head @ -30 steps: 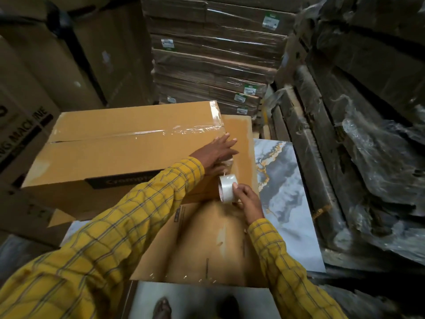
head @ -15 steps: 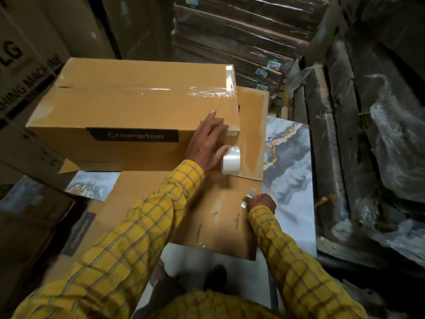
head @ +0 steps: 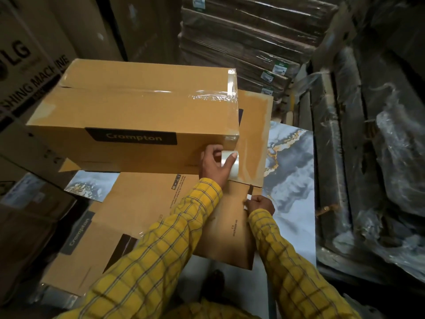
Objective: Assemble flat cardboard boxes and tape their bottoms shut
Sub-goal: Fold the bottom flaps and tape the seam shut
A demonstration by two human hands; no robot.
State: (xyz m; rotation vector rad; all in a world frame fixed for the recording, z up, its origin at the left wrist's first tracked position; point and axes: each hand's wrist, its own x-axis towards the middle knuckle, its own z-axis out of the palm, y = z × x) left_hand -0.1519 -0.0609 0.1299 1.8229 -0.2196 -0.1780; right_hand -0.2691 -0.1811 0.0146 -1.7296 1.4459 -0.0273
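Note:
An assembled brown Crompton box (head: pixel 128 111) lies on its side on flat cardboard sheets (head: pixel 147 217). Clear tape runs along its top seam and down its right end. My left hand (head: pixel 215 165) grips a roll of clear tape (head: pixel 232 164) against the box's near right corner, thumb over the roll. Lower down, my right hand (head: pixel 259 203) pinches a small white-handled blade (head: pixel 250 193) above the flat cardboard.
Stacks of flat bundled cartons (head: pixel 248 42) rise behind the box. An LG washing machine carton (head: pixel 25 72) stands at left. Plastic-wrapped dark goods (head: pixel 379 157) fill the right side. A marble-patterned slab (head: pixel 289 171) lies under the cardboard.
The tape roll passed from my right hand to my left, which now presses it at the box's corner. My right hand dropped back and holds a small blade.

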